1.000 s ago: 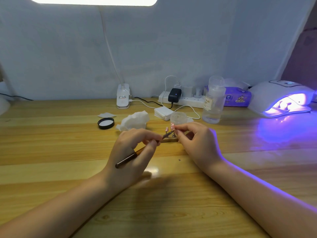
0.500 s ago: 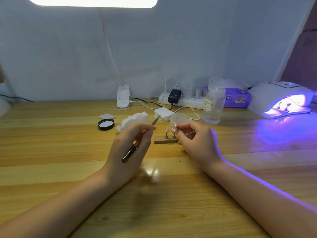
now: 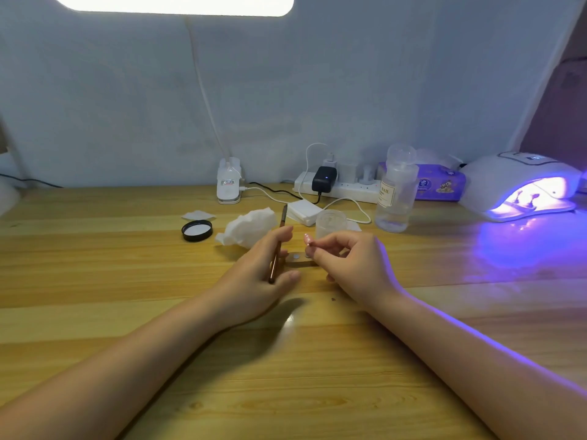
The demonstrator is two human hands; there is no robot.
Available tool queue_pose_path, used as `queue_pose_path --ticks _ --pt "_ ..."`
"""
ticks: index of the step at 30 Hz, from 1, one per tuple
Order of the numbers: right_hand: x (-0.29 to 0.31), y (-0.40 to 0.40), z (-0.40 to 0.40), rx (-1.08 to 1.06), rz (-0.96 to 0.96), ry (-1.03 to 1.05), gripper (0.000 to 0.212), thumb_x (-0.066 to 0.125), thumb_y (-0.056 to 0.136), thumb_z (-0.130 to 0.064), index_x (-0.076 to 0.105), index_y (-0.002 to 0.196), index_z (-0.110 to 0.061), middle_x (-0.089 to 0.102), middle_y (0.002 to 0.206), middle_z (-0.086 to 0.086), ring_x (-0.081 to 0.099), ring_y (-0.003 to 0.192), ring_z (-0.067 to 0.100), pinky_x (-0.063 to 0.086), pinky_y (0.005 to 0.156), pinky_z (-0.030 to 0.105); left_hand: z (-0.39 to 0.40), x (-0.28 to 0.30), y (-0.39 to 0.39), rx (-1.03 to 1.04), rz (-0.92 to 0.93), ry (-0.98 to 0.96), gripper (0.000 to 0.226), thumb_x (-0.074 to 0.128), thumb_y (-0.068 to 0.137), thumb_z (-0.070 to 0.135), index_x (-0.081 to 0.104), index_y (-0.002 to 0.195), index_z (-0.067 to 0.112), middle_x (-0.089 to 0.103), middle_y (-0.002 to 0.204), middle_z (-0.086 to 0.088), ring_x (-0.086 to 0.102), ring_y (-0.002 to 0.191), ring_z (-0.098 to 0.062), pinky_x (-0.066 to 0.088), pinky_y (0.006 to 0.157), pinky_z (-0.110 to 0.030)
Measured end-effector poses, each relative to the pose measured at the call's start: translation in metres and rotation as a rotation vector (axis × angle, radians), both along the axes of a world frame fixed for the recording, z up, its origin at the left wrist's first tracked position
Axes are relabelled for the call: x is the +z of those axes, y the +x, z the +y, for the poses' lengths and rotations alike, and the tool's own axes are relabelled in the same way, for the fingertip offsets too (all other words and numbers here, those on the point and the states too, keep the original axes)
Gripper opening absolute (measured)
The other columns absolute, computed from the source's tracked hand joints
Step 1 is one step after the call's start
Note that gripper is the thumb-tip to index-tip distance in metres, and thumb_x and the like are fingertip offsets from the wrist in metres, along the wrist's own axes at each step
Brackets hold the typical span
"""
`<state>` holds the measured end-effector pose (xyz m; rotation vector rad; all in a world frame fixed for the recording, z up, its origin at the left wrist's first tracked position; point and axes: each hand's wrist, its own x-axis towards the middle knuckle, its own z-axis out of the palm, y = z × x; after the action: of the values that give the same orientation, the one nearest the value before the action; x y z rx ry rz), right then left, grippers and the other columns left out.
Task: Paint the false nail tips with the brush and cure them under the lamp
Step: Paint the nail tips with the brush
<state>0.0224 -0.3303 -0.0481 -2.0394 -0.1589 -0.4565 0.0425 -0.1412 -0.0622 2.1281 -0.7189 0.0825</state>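
On the wooden tabletop (image 3: pixel 95 265) at frame centre, my right hand (image 3: pixel 352 265) has lifted a painted nail tip (image 3: pixel 307 239) off the holder (image 3: pixel 297 260), pinching its stand. My left hand (image 3: pixel 254 277) grips the brush (image 3: pixel 278 246), now swung upright. I judge painting done; next is the lit lamp (image 3: pixel 521 185), far right.

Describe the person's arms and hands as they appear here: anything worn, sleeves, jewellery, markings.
Both forearms are bare, with no sleeve in view. The left hand and the right hand wear no gloves, and no rings, watch or bracelets show. No tattoos or other marks are visible. A violet rim of light runs along the outer edge of the right forearm, on the side of the lit curing lamp.
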Motion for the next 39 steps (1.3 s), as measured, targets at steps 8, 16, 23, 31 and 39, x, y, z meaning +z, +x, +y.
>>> queue_pose_path --ticks 8,16,23,31,39 --pt "-0.005 0.001 0.007 -0.011 0.064 -0.109 0.015 0.074 0.08 -0.037 0.076 0.073 -0.024 0.059 0.051 -0.007 0.05 0.046 0.004 0.047 0.052 0.03 0.002 0.002 -0.008 -0.009 0.042 -0.149 0.068 0.062 0.092 0.006 0.028 0.136 0.045 0.044 0.141 0.011 0.058 0.119 -0.006 0.047 0.102 -0.031" --pt "-0.005 0.001 0.008 -0.058 0.077 -0.29 0.015 0.071 0.082 -0.038 0.078 0.078 -0.025 0.059 0.054 -0.01 0.052 0.058 0.004 0.039 0.057 0.025 0.0 0.004 -0.01 0.013 0.03 -0.178 0.066 0.057 0.093 -0.001 0.03 0.142 0.033 0.046 0.139 0.007 0.063 0.111 -0.008 0.048 0.096 -0.024" --pt "0.001 -0.01 0.008 -0.074 -0.015 -0.511 0.025 0.06 0.087 -0.045 0.074 0.075 -0.029 0.066 0.066 -0.01 0.059 0.068 0.012 0.047 0.06 0.03 0.004 0.008 -0.019 0.067 -0.107 -0.126 0.058 0.047 0.088 0.057 0.046 0.137 0.028 0.057 0.122 0.014 0.058 0.11 -0.002 0.048 0.093 -0.025" --pt "0.007 -0.022 0.003 -0.015 -0.203 -0.339 0.023 0.046 0.082 -0.042 0.054 0.063 -0.034 0.046 0.048 -0.012 0.047 0.05 0.006 0.031 0.047 0.022 0.003 0.011 -0.022 0.189 -0.563 0.201 0.019 0.058 0.091 0.016 0.069 0.103 0.006 0.062 0.091 -0.007 0.055 0.073 -0.017 0.042 0.065 -0.025" --pt "0.003 -0.019 0.0 0.014 -0.186 -0.326 0.024 0.044 0.084 -0.04 0.065 0.078 -0.029 0.052 0.054 -0.011 0.051 0.054 0.008 0.04 0.049 0.028 0.003 0.014 -0.033 0.105 -0.538 0.494 0.028 0.063 0.082 0.039 0.071 0.105 0.025 0.066 0.093 0.003 0.06 0.088 -0.022 0.05 0.075 -0.037"
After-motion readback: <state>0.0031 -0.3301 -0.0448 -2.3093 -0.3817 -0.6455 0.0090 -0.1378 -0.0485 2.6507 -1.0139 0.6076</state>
